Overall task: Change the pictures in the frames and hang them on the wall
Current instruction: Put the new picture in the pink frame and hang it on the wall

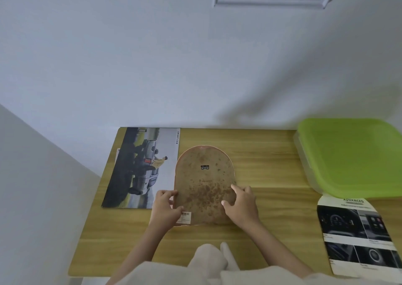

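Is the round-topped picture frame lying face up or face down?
Face down. The arched frame lies flat on the table, its brown backing, hanger and barcode sticker showing.

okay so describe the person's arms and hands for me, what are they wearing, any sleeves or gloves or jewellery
Both forearms are bare. The left hand and the right hand wear no gloves, and no rings, watch or bracelets show. The only clothing in view is a loose, pale cream garment at the bottom edge of the picture, whose sleeves end high on the arms. No markings or print show on it.
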